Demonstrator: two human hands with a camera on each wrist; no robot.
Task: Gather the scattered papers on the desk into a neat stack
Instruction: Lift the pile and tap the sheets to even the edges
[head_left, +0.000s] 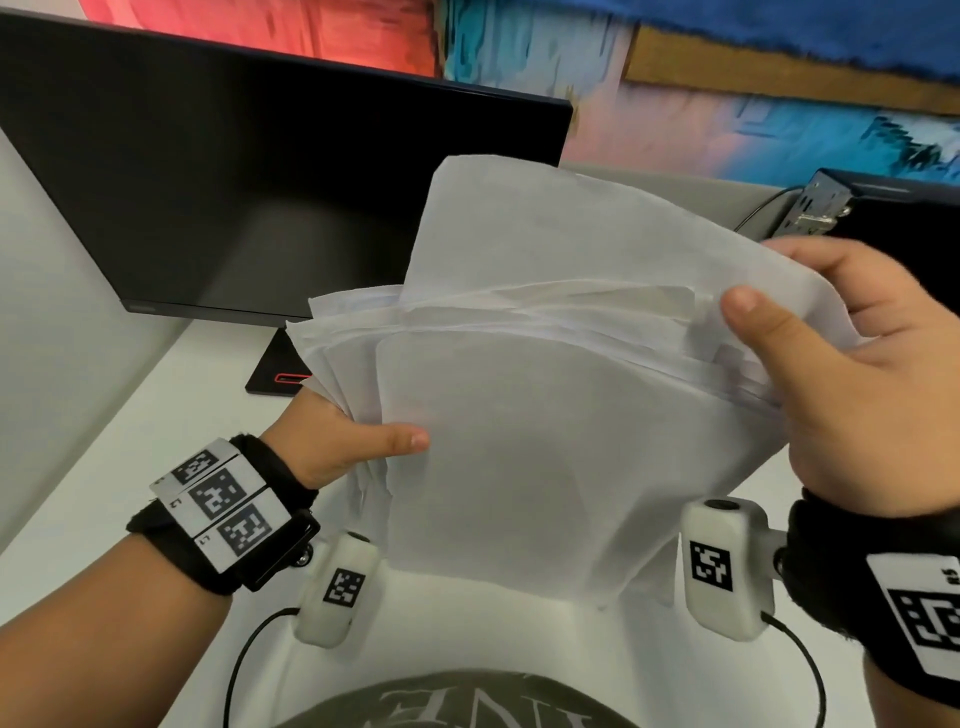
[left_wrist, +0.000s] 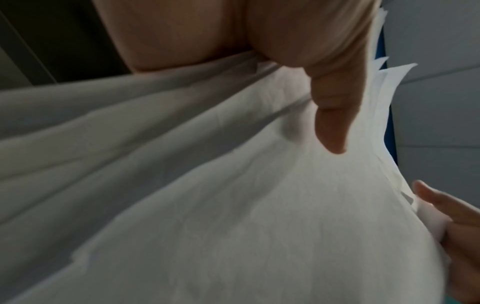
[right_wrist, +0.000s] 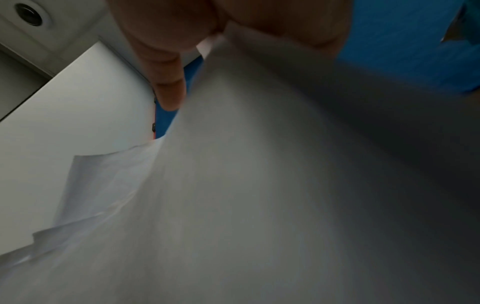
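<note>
Several white paper sheets (head_left: 545, 415) are held up in the air above the desk, fanned and uneven, with edges sticking out at the top and left. My left hand (head_left: 337, 441) grips their left edge, thumb lying across the front sheet. My right hand (head_left: 852, 374) pinches the right edge, thumb on the front and fingers behind. In the left wrist view the papers (left_wrist: 233, 205) fill the frame under my left hand (left_wrist: 330, 123). In the right wrist view the papers (right_wrist: 259, 195) hang below my right hand (right_wrist: 171, 82).
A dark monitor (head_left: 234, 197) stands at the back left on a black base (head_left: 278, 371). The white desk (head_left: 130, 441) runs below the sheets. A second dark screen with a metal bracket (head_left: 821, 202) and a cable sits at the back right.
</note>
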